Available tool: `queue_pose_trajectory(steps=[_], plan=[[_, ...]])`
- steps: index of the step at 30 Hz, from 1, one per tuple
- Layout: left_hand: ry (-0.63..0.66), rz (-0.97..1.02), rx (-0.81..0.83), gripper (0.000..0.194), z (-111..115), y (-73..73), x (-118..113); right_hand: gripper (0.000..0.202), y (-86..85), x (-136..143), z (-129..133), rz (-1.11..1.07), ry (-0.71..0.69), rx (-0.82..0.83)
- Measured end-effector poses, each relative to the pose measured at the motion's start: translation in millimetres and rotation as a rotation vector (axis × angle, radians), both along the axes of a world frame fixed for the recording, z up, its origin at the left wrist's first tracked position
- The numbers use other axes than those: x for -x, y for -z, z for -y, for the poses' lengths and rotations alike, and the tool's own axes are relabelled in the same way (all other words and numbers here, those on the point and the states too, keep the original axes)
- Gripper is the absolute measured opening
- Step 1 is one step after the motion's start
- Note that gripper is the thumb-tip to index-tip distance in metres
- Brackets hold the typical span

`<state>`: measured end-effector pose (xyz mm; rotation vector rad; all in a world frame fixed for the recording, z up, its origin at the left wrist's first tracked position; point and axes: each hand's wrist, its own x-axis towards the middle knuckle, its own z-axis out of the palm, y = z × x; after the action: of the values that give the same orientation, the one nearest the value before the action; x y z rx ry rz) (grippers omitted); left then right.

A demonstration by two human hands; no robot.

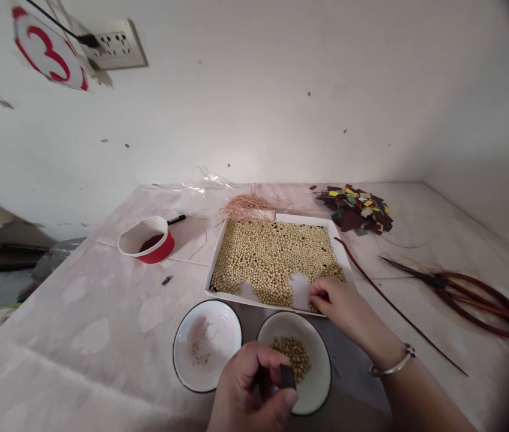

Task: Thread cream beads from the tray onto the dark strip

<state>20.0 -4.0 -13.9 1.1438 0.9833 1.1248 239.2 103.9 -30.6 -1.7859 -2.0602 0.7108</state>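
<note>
My left hand [254,387] is raised over the two bowls, pinching a small dark brown piece [287,377] between thumb and forefinger. Beneath it stands a white bowl [321,390] holding a small heap of greenish-yellow balls [297,354]. My right hand [333,297] reaches into the near right corner of a white tray [213,264], fingertips drawn together; whatever is between them is hidden. A layer of small pale yellow balls [272,258], beads or beans, covers most of the tray, with a few dark ones among them. Two bare white patches show at its near side.
Left of centre are a dark-rimmed bowl [218,330] with pinkish residue, a red-and-white cup [157,251] and a black marker [176,219]. Behind the tray lie tan strands [247,206] and coloured scraps [357,210]. A dark red strip [393,303] and large scissors [456,291] lie right.
</note>
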Motion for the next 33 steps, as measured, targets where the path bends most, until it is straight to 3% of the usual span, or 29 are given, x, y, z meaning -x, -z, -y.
queue_pose_trajectory(steps=[12, 23, 30, 33], plan=[[0.017, 0.057, 0.043, 0.025, -1, -0.4, 1, 0.012, -4.2, 2, 7, -0.085, 0.169, -0.084], [0.032, -0.041, -0.198, 0.021, -1, 18.0, 0, 0.018, -0.3, -1, 14, -0.259, 0.303, -0.236], [0.083, -0.169, -0.063, 0.024, -2, -6.4, 1, 0.017, 3.3, 2, 14, -0.243, 0.268, -0.278], [0.072, -0.189, -0.051, 0.025, -1, -10.5, 0, 0.016, 4.6, 2, 13, -0.222, 0.256, -0.285]])
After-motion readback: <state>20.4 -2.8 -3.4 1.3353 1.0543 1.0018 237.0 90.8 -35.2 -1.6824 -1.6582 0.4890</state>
